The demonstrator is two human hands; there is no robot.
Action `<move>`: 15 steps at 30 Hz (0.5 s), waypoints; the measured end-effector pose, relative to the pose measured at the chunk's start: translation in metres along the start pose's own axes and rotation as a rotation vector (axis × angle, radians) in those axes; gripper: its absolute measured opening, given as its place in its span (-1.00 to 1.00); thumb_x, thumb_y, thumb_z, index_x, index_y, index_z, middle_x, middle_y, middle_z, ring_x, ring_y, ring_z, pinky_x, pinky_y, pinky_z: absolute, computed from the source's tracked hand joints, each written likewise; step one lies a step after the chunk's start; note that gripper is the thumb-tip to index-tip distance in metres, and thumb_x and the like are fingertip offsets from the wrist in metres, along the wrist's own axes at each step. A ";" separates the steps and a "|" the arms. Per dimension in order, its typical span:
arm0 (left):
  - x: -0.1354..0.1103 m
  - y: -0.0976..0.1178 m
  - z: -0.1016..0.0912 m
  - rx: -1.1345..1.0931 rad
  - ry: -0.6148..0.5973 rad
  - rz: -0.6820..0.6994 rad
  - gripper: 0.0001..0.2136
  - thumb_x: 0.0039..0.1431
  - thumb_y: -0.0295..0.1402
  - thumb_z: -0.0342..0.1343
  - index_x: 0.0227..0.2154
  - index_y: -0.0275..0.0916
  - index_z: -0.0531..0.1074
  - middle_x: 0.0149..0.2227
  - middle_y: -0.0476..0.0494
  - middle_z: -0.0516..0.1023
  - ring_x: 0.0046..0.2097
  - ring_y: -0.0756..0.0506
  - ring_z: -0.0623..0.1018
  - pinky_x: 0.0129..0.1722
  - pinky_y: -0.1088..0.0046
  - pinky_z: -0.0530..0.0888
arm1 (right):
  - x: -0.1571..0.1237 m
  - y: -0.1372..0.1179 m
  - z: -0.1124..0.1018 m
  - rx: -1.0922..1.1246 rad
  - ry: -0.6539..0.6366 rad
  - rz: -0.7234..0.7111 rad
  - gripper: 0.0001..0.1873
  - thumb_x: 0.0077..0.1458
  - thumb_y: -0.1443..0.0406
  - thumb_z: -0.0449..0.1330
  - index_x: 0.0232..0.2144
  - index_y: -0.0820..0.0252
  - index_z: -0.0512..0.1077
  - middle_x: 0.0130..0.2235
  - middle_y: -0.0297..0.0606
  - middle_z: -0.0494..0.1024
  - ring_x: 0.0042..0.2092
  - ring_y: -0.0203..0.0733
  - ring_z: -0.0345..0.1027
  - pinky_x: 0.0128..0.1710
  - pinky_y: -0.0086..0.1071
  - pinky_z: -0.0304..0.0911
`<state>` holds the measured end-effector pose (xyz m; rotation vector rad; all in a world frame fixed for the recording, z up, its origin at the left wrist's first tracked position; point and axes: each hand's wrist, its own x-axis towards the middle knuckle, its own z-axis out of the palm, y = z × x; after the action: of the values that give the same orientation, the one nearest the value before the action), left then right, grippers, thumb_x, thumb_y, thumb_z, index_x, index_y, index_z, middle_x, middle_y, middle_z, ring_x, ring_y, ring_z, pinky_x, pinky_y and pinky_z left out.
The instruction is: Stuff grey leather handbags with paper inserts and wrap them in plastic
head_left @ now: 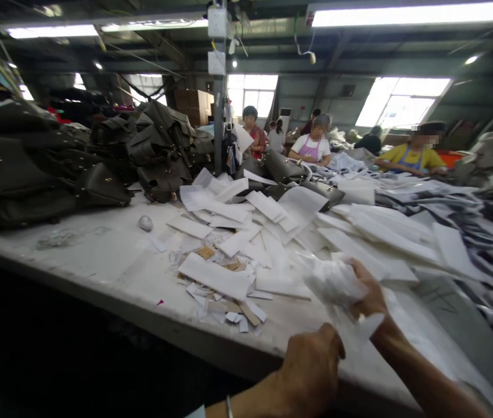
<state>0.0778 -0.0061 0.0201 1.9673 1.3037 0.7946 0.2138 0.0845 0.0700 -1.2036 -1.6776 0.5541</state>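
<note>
A crumpled bundle of clear plastic bags (333,281), blurred by motion, hangs over the near edge of the table. My right hand (370,296) is closed around its right side, and a loose flap of film sticks out below the fingers. Just below and left of the bundle, my left hand (313,363) is curled into a fist near the trailing film. Whatever its fingers may hold is hidden. White foam or paper sheets (215,276) lie scattered beyond both hands, with small card scraps (252,313) at the table's front.
Dark handbags (159,139) are heaped on the left of the white table (111,267). A small silvery ball (145,223) lies near them. Grey-white straps (481,232) pile up at right, beside a grey sheet (459,325). Co-workers (311,145) sit across the table, near a post (219,116).
</note>
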 end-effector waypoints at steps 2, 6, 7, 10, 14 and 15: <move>-0.005 0.006 -0.013 0.188 -0.092 0.040 -0.82 0.18 -0.44 -0.05 -0.18 -0.22 0.38 -0.32 -0.15 0.61 -0.34 -0.15 0.57 -0.37 0.39 0.40 | 0.001 0.001 -0.001 -0.238 0.026 -0.048 -0.84 -0.01 0.20 0.17 -0.39 0.14 0.32 -0.50 -0.36 0.38 -0.47 -0.21 0.23 -0.49 -0.39 0.12; -0.002 0.009 -0.049 0.355 -0.065 0.223 -0.81 0.14 -0.53 -0.06 -0.25 -0.21 0.40 -0.37 -0.11 0.59 -0.36 -0.11 0.54 -0.41 0.45 0.32 | -0.008 -0.008 -0.009 -0.574 -0.250 -0.268 -0.91 -0.06 0.40 0.03 -0.43 0.14 0.26 -0.46 -0.33 0.38 -0.46 -0.25 0.18 -0.44 -0.39 0.00; 0.001 0.008 -0.057 0.334 -0.032 0.254 -0.82 0.18 -0.51 -0.08 -0.26 -0.21 0.40 -0.36 -0.10 0.59 -0.35 -0.10 0.54 -0.39 0.45 0.31 | -0.010 -0.014 -0.012 -0.602 -0.366 -0.288 -0.90 -0.05 0.42 0.02 -0.42 0.15 0.27 -0.45 -0.31 0.40 -0.46 -0.26 0.18 -0.44 -0.39 -0.02; 0.013 -0.001 -0.076 0.158 0.036 0.222 -0.82 0.29 -0.39 -0.08 -0.31 -0.20 0.43 -0.37 -0.07 0.57 -0.33 -0.07 0.51 -0.33 0.46 0.30 | -0.017 -0.031 -0.021 -0.586 -0.654 -0.242 -0.86 -0.07 0.45 0.05 -0.40 0.17 0.31 -0.41 -0.29 0.43 -0.42 -0.26 0.21 -0.43 -0.40 0.00; 0.023 -0.018 -0.075 -0.232 -0.024 0.095 -0.79 0.24 -0.29 0.04 -0.49 -0.23 0.37 -0.52 0.05 0.39 -0.43 0.02 0.37 -0.39 0.52 0.25 | -0.027 -0.034 -0.030 -0.150 -0.961 0.027 -0.78 -0.16 0.49 0.10 -0.38 0.19 0.37 -0.39 -0.36 0.45 -0.35 -0.28 0.26 -0.37 -0.46 0.13; 0.025 -0.024 -0.069 -0.329 -0.053 0.075 -0.79 0.23 -0.28 0.05 -0.50 -0.24 0.36 -0.55 0.08 0.33 -0.45 0.04 0.33 -0.41 0.53 0.24 | -0.031 -0.031 -0.030 0.011 -0.992 0.120 -0.81 -0.15 0.46 0.14 -0.38 0.20 0.38 -0.39 -0.37 0.45 -0.36 -0.30 0.25 -0.36 -0.47 0.15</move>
<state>0.0197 0.0373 0.0476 1.7687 1.0007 0.9218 0.2278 0.0389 0.0942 -1.0799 -2.3952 1.3882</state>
